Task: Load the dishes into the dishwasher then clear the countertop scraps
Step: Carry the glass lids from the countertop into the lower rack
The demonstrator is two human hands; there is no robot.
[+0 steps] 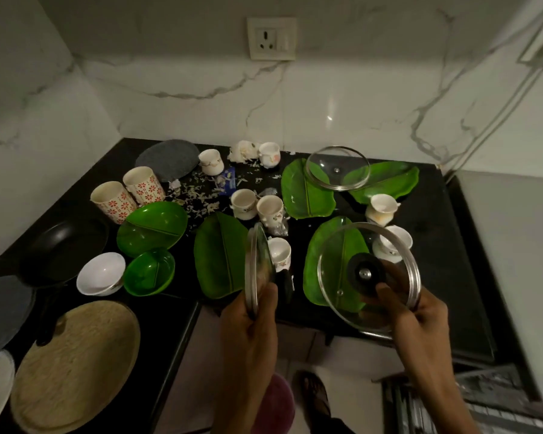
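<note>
Nearest the camera, two bare forearms reach up from the bottom edge over the front of the black surface (427,214). The left hand (254,311) is turned thumb-up, its fingers curled round the lower rim of a glass lid (257,267) held on edge, nearly vertical, so that only the metal rim and a sliver of glass show. The right hand (420,314) comes in from the right with the wrist bent inward; its grip is clenched on a second, larger glass lid (367,277), fingers seen through the glass behind it beside the black knob (365,272), thumb at the lower right rim. This lid tilts to face the camera above a green leaf-shaped plate (333,264).

A third glass lid (337,168) rests across two more leaf plates at the back. Another leaf plate (220,261) lies just left of the left hand's lid. Small white cups (270,209) stand among them, and white scraps (201,195) are scattered near the back centre. At left sit two red-flowered mugs (129,192), green bowls (151,228), a white bowl (101,274), a black pan (66,245) and a round wooden board (76,368). A wire dishwasher rack (470,402) shows at lower right.
</note>
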